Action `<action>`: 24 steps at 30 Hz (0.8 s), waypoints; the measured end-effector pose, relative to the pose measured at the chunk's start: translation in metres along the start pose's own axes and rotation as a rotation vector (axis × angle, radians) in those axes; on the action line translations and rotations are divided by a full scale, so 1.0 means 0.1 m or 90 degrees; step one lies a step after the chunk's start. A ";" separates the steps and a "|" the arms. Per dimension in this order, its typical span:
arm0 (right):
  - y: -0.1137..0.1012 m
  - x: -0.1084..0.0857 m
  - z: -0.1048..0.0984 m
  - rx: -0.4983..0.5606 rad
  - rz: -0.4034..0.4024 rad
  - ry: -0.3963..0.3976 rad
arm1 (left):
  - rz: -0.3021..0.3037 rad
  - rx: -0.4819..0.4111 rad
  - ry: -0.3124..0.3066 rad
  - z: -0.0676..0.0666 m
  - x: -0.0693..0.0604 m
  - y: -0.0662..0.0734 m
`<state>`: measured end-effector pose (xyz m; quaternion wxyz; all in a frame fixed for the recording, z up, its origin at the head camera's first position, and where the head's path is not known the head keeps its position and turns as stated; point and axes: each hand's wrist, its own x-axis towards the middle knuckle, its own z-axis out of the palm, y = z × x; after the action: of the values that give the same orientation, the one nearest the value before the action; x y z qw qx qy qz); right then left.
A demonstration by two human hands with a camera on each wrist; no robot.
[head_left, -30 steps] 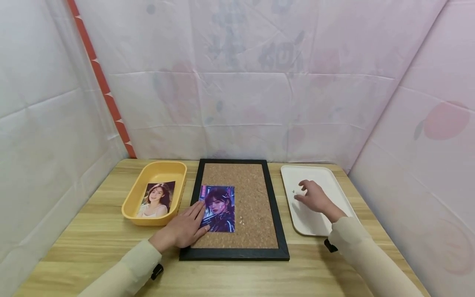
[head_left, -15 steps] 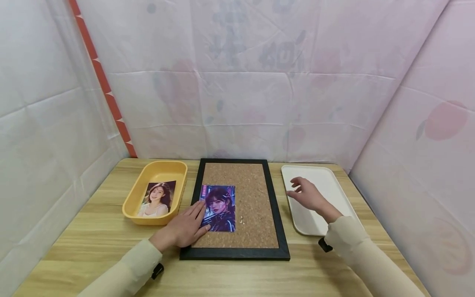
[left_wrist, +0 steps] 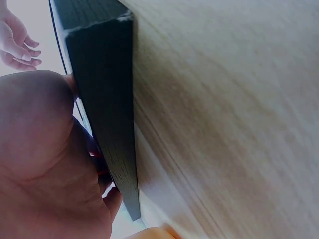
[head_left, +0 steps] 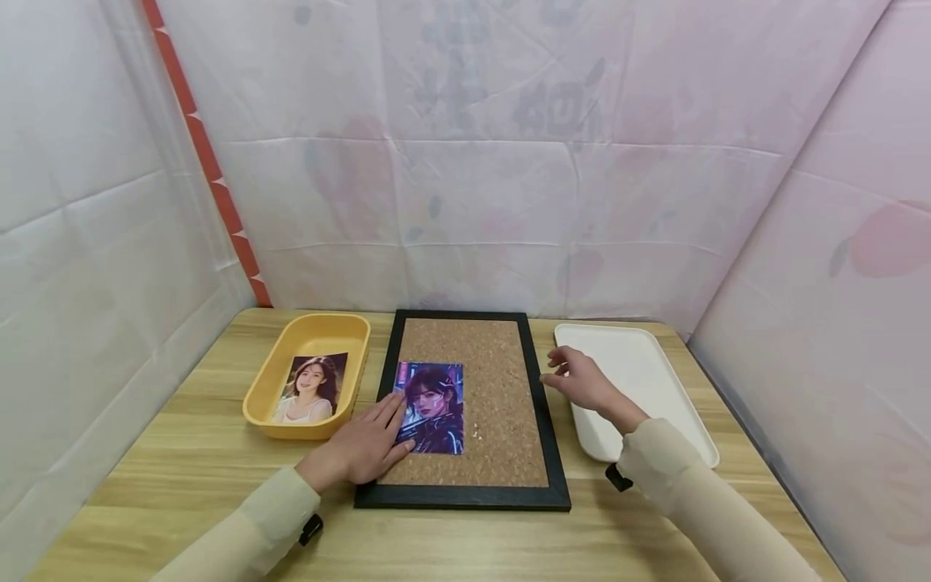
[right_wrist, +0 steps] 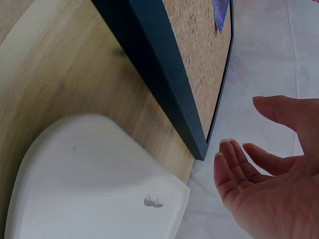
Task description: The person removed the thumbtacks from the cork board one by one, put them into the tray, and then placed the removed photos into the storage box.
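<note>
A picture card [head_left: 434, 412] with a purple and blue illustrated portrait lies on the left part of a black-framed cork board [head_left: 502, 356]. My left hand [head_left: 367, 444] rests flat over the board's left frame, its fingers pressing the card's left edge. Over the board's right frame and the edge of a white tray [head_left: 640, 372] hovers my right hand [head_left: 585, 384]. Its thumb and fingers stand apart, and nothing shows between them. In the right wrist view, a few small pins [right_wrist: 153, 202] lie on the tray. Tiny whitish specks [head_left: 476, 432] dot the cork right of the card.
Left of the board stands a yellow basin [head_left: 254, 404] holding a portrait photo [head_left: 313, 388]. Everything rests on a wood-grain table [head_left: 182, 469]. Pale printed cloth [head_left: 480, 194] hangs behind and along both sides.
My right hand has moved left, from over the small pins on the tray to the board's right frame. My left hand stays on the card.
</note>
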<state>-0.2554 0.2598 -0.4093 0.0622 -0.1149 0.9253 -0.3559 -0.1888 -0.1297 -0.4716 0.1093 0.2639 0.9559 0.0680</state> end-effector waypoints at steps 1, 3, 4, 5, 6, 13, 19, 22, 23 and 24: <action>-0.02 0.01 0.01 0.001 -0.001 -0.003 | 0.000 0.000 0.000 0.00 0.00 0.00; -0.04 0.02 0.03 0.002 0.001 -0.008 | 0.000 0.002 0.001 0.00 0.00 0.00; -0.06 0.03 0.04 0.004 0.000 -0.011 | 0.001 0.006 0.002 0.01 0.00 0.00; -0.08 0.04 0.05 0.004 -0.003 -0.012 | 0.002 0.010 0.003 0.01 0.00 0.00; -0.10 0.05 0.06 0.005 -0.008 -0.012 | 0.003 0.013 0.005 0.02 0.01 0.00; -0.16 0.11 0.13 0.015 -0.032 -0.015 | 0.010 0.020 0.014 0.02 0.00 -0.01; -0.20 0.17 0.20 0.013 -0.043 -0.022 | 0.006 0.017 0.009 0.01 0.00 0.00; -0.25 0.18 0.21 0.009 -0.061 -0.020 | 0.006 0.016 0.009 0.01 0.01 0.00; -0.27 0.18 0.22 0.011 -0.065 -0.020 | 0.006 0.016 0.010 0.01 0.01 -0.01; -0.28 0.19 0.22 0.013 -0.068 -0.022 | 0.006 0.017 0.009 0.01 0.01 0.00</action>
<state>-0.2648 0.2201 -0.4077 0.0602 -0.1698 0.9129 -0.3664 -0.1893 -0.1296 -0.4729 0.0982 0.2696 0.9562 0.0574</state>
